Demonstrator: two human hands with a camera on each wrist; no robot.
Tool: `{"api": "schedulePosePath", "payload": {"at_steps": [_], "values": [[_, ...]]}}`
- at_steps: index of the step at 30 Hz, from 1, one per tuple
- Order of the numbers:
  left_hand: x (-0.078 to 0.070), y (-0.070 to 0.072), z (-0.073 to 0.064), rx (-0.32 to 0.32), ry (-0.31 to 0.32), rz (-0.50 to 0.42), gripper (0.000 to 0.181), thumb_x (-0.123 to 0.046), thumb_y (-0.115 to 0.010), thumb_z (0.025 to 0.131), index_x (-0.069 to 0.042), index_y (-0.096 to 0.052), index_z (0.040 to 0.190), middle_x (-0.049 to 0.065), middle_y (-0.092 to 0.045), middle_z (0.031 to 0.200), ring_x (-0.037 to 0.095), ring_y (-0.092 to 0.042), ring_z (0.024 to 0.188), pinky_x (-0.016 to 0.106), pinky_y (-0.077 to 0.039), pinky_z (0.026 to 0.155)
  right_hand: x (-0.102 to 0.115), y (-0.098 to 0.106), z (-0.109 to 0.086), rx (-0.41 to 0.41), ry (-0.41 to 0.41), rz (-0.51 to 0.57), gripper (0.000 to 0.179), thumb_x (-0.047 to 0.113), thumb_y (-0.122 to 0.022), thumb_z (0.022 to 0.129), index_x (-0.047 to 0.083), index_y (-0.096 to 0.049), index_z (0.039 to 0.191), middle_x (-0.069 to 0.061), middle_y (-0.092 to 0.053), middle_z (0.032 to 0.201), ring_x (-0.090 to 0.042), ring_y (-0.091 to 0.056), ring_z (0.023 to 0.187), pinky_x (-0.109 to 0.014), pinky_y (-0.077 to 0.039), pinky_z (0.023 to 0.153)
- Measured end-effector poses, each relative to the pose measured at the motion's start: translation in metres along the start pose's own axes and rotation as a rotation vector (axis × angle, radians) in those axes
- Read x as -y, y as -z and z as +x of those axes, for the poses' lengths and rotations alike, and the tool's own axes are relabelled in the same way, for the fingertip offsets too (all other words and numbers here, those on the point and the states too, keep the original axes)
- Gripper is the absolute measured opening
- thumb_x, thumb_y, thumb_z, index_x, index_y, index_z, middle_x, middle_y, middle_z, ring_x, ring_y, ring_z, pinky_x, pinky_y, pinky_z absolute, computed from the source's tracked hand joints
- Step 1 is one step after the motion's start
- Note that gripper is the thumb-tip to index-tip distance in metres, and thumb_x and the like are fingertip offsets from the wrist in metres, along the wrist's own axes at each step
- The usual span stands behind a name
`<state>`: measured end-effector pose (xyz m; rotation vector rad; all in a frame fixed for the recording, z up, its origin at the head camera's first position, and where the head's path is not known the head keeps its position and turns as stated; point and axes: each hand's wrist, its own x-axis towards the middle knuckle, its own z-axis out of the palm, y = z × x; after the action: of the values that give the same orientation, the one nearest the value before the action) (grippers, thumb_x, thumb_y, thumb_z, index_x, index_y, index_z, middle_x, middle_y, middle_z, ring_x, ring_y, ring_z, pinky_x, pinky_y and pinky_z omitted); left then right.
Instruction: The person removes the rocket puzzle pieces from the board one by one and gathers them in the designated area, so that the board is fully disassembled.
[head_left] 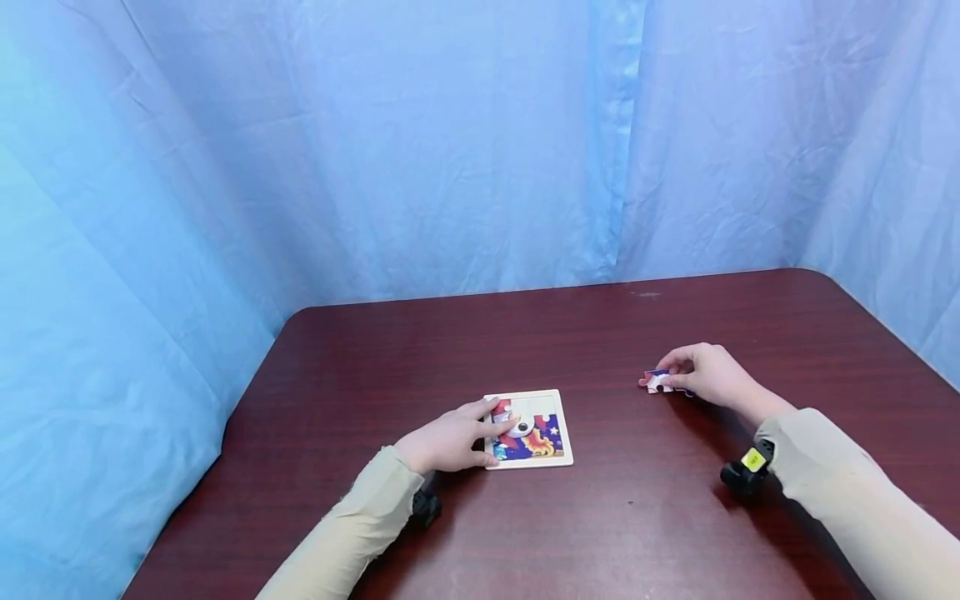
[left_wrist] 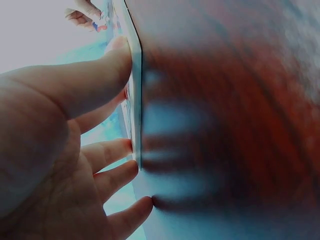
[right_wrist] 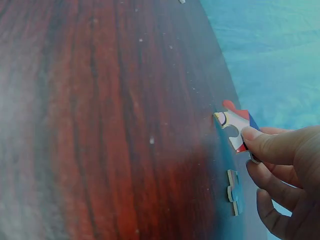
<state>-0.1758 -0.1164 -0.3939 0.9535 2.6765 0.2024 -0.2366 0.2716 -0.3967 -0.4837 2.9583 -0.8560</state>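
Note:
A square jigsaw tray [head_left: 542,403] with a pale rim lies mid-table, several colourful puzzle pieces [head_left: 553,433] fitted in it and a bare patch at its upper part. My left hand [head_left: 453,435] rests on the tray's left side, its fingers spread across rim and pieces. In the left wrist view, the thumb [left_wrist: 95,75] presses at the tray's edge [left_wrist: 136,85]. Off to the right, my right hand [head_left: 712,375] pinches a white, red and blue puzzle piece [right_wrist: 240,120] between thumb and fingers, above the table. Part of that piece is hidden by the fingers.
Another puzzle piece [right_wrist: 233,192] lies on the table below the right hand. The dark red-brown table [head_left: 600,525] has rounded far corners. Blue curtains [head_left: 450,150] hang behind it and at both sides. A dark wrist camera [head_left: 742,477] hangs under the right sleeve.

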Motion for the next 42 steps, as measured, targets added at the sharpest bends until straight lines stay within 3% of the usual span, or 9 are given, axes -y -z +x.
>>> {"api": "schedulePosePath", "payload": {"at_steps": [8, 19, 33, 42], "values": [[-0.001, 0.000, 0.000, 0.001, 0.007, 0.005, 0.060, -0.032, -0.065, 0.089, -0.026, -0.041, 0.144, 0.012, -0.025, 0.155, 0.028, -0.029, 0.140, 0.038, -0.034, 0.110, -0.001, -0.006, 0.001, -0.007, 0.002, -0.035, 0.012, 0.005, -0.069, 0.082, 0.001, -0.071, 0.093, -0.002, -0.062, 0.074, -0.014, -0.048, 0.064, -0.025, -0.040, 0.055], [-0.002, 0.000, 0.000, 0.010, 0.010, 0.009, 0.060, -0.032, -0.064, 0.089, -0.027, -0.040, 0.144, 0.012, -0.024, 0.156, 0.028, -0.030, 0.139, 0.038, -0.034, 0.110, 0.002, -0.010, 0.002, -0.019, 0.033, -0.106, 0.013, 0.007, -0.070, 0.082, 0.000, -0.072, 0.094, -0.003, -0.064, 0.076, -0.015, -0.051, 0.068, -0.030, -0.043, 0.063], [-0.004, 0.000, -0.002, 0.024, 0.046, 0.010, 0.062, -0.035, -0.064, 0.089, -0.030, -0.039, 0.145, 0.007, -0.023, 0.157, 0.026, -0.027, 0.141, 0.037, -0.034, 0.110, 0.002, -0.015, 0.002, -0.009, 0.009, -0.105, 0.011, 0.006, -0.068, 0.083, 0.001, -0.072, 0.092, -0.007, -0.064, 0.080, -0.018, -0.051, 0.070, -0.034, -0.045, 0.065], [-0.002, 0.000, -0.001, 0.012, 0.026, 0.017, 0.060, -0.035, -0.064, 0.089, -0.030, -0.040, 0.144, 0.008, -0.025, 0.156, 0.026, -0.028, 0.141, 0.036, -0.034, 0.110, 0.004, -0.012, 0.001, -0.017, 0.004, -0.109, 0.010, 0.007, -0.069, 0.083, 0.002, -0.072, 0.090, -0.007, -0.064, 0.080, -0.019, -0.051, 0.071, -0.038, -0.047, 0.068]]}}
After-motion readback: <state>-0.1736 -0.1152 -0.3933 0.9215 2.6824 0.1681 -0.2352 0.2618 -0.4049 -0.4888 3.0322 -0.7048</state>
